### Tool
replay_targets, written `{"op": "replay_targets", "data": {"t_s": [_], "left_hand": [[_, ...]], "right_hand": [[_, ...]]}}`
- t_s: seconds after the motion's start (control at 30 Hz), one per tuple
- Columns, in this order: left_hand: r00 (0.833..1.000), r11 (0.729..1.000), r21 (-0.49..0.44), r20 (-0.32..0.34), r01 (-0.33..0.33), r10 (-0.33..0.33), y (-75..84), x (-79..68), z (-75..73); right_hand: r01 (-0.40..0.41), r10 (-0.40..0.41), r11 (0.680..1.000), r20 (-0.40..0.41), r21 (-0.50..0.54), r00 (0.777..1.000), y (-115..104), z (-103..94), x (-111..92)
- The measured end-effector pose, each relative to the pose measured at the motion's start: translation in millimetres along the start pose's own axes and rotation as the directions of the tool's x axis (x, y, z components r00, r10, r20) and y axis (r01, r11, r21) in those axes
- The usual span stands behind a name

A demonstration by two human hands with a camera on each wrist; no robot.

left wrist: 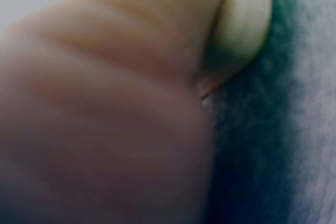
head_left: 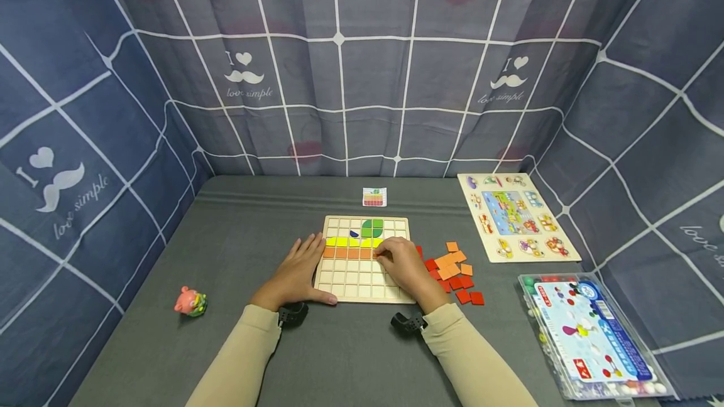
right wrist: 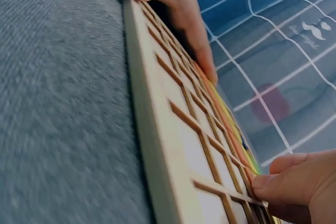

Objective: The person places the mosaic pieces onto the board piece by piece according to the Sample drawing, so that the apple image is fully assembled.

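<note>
A square wooden grid board (head_left: 356, 278) lies on the grey cloth. A yellow row (head_left: 339, 242) and an orange row (head_left: 344, 254) of tiles cross it, with green leaf-like pieces (head_left: 372, 228) and a small dark blue piece (head_left: 354, 233) above. My left hand (head_left: 296, 272) rests along the board's left side, fingers spread, its thumb at the near left corner. Over the orange row's right end, my right hand (head_left: 404, 262) pinches an orange tile (right wrist: 251, 176) between thumb and fingertips, low at the grid; the fingers mostly hide it. The left wrist view is blurred skin and board edge.
Loose red and orange tiles (head_left: 449, 269) lie right of the board. A small pattern card (head_left: 374, 197) is behind it. Farther right are a picture puzzle board (head_left: 481, 247) and a clear-sided box (head_left: 594, 331). A pink pig figurine (head_left: 190, 301) stands at left. Patterned curtains (head_left: 367, 74) enclose the table.
</note>
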State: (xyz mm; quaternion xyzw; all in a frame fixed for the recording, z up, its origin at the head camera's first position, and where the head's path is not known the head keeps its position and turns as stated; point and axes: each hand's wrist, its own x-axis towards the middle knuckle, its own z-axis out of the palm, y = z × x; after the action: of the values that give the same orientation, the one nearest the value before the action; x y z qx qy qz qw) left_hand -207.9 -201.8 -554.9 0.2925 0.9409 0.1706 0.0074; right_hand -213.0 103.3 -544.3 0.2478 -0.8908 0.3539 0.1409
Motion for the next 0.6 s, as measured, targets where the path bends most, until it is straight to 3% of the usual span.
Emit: {"op": "replay_targets", "data": {"t_s": [0.3,0.6], "left_hand": [[1.000,1.000,0.002,0.003,0.001,-0.001,1.2,-0.1,-2.6],[1.000,1.000,-0.010,0.001,0.001,-0.001,3.1,-0.9,-4.4]], "right_hand": [[-0.104,0.103,0.995,-0.088,-0.004,0.991,14,-23.1,-19],[-0.234,0.225,0.972,-0.171,-0.033,0.959,40,-64.3,-40]]}}
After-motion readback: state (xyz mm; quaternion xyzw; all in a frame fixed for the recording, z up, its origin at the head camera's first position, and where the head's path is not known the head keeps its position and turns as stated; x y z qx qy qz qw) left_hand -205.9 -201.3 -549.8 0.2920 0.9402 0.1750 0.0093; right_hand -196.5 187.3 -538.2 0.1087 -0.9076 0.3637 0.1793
